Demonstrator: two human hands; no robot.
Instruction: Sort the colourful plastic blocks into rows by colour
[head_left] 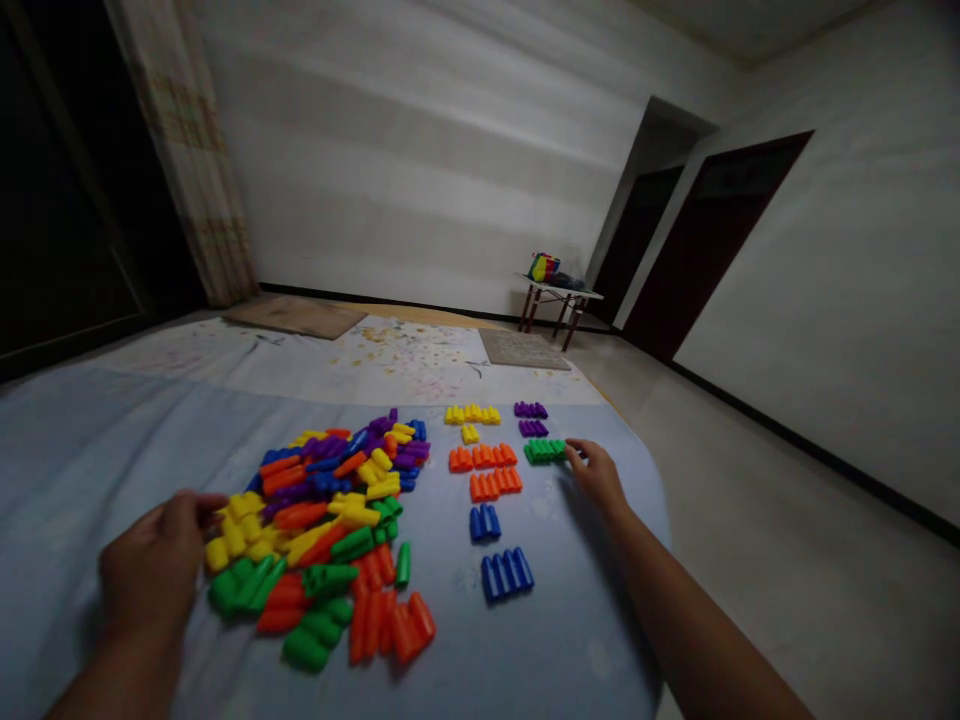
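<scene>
My right hand (596, 475) is at the right end of a row of green bullet-shaped plastic pieces (545, 451), with thumb and forefinger closed on the end piece. My left hand (154, 560) lies at the left edge of a mixed heap of such pieces. Its fingers are partly apart and reach the yellow pieces (241, 525); I see nothing held in them. Left of the green row are short rows of yellow (472, 414), orange (484, 458) and blue pieces (507, 575). Purple pieces (531, 410) line up just behind the green ones.
A pale blue cloth (577, 620) covers the near part of the table, a flowered one (420, 360) the far part. Two flat boards (300, 316) lie at the far edge. Beyond, a small side table (559, 291) bears a colourful bag (543, 267). The table's rounded edge runs beneath my right forearm.
</scene>
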